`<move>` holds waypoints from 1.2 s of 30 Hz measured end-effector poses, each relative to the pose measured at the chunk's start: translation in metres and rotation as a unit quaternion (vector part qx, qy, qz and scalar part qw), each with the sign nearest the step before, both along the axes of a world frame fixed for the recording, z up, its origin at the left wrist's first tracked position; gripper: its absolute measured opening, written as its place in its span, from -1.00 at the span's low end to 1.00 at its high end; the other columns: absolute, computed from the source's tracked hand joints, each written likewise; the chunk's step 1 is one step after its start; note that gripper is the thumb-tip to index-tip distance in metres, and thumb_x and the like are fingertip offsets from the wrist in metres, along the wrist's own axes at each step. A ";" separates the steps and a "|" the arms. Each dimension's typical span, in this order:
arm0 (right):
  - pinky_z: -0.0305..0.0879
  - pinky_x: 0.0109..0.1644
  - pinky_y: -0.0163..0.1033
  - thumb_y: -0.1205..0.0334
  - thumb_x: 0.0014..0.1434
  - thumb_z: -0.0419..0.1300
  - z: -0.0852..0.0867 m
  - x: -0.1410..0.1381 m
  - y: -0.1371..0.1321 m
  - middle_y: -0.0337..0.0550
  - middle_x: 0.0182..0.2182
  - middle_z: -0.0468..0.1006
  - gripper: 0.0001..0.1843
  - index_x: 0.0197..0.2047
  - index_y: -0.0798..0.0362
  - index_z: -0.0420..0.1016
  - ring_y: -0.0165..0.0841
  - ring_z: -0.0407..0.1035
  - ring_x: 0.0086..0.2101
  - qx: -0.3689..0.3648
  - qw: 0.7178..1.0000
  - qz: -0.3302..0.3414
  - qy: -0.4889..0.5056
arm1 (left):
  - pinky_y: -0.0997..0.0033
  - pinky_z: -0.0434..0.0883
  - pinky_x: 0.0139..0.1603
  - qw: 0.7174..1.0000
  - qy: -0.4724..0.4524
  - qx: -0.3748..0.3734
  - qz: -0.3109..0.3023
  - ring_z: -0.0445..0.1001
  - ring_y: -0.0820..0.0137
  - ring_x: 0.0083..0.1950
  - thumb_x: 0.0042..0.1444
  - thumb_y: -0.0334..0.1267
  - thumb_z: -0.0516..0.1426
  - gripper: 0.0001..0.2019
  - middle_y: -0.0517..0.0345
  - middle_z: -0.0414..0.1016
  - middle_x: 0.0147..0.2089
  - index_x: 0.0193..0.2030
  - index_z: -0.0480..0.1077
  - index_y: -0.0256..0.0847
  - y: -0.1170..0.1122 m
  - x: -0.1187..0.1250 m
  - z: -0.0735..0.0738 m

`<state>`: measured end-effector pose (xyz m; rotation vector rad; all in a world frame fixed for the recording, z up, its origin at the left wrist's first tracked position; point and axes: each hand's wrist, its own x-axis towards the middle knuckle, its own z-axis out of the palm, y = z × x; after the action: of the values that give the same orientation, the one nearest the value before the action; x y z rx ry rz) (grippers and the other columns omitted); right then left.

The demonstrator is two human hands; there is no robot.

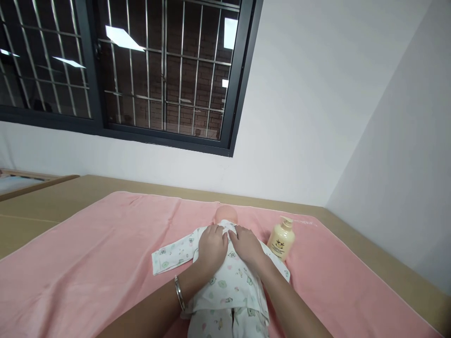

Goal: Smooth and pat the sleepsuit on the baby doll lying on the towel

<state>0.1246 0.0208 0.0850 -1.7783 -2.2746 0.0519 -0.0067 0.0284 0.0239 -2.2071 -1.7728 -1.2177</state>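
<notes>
A baby doll (pixel 225 215) lies stretched out on a pink blanket (pixel 116 253), its head toward the wall. It wears a white printed top (pixel 225 288) and matching trousers (pixel 211 324). On the doll's upper body, just below the neck, rests my left hand (pixel 213 246), with a silver bangle at the wrist. Beside it, my right hand (pixel 247 244) lies on the doll's other shoulder. Both hands are laid flat with the thumbs pointing inward; the fingertips are partly hidden. One sleeve (pixel 172 256) spreads out to the left, while my right forearm partly covers the other.
A yellow pump bottle (pixel 282 238) is on the blanket close to the doll's right-side sleeve. Wooden boards (pixel 116 183) border the blanket. Behind rise a white wall (pixel 289 108) and a dark-framed window (pixel 236 94) with metal bars.
</notes>
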 end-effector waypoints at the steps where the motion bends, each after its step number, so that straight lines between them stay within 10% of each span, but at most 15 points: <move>1: 0.17 0.03 -0.15 0.12 0.40 -0.17 0.000 -0.003 -0.004 0.15 -0.07 0.56 -0.53 -0.06 0.18 0.50 -0.14 0.42 -0.06 0.008 1.000 -0.007 -0.020 | 0.11 0.34 0.01 1.000 -0.009 -0.011 0.008 0.46 0.10 -0.05 0.26 -0.23 -0.06 -0.71 -0.13 0.54 -0.17 -0.16 0.46 -0.23 0.001 0.000 0.000; 20: 0.20 -0.17 -0.15 0.28 0.33 -0.12 -0.002 -0.014 -0.018 0.15 -0.27 0.59 -0.61 -0.18 0.17 0.53 -0.10 0.48 -0.21 0.041 0.991 0.000 -0.127 | 0.12 0.29 0.12 0.999 -0.024 -0.031 -0.020 0.45 0.11 0.03 0.25 -0.17 -0.03 -0.70 -0.10 0.55 -0.09 -0.07 0.46 -0.22 0.011 -0.004 -0.002; 26: 0.17 -0.01 -0.19 0.10 0.39 -0.16 -0.007 0.000 0.005 0.13 -0.03 0.53 -0.55 -0.03 0.17 0.46 -0.17 0.41 -0.05 0.021 0.999 0.002 -0.026 | 0.15 0.34 -0.01 0.999 -0.020 0.006 -0.033 0.47 0.17 -0.11 0.24 -0.30 -0.05 -0.76 -0.04 0.53 -0.22 -0.27 0.45 -0.17 0.007 -0.003 -0.004; 36: 0.13 0.00 -0.17 0.17 0.40 -0.14 -0.015 -0.011 -0.005 0.17 -0.07 0.51 -0.60 -0.06 0.19 0.45 -0.15 0.38 -0.07 0.063 0.996 -0.033 -0.057 | 0.13 0.29 0.13 0.998 -0.045 -0.039 0.014 0.42 0.16 0.06 0.23 -0.27 -0.02 -0.73 -0.04 0.51 -0.08 -0.02 0.42 -0.26 0.002 -0.003 -0.004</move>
<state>0.1134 0.0156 0.0701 -1.8323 -2.2380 -0.2055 -0.0095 0.0307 0.0195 -2.1926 -1.9103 -1.2814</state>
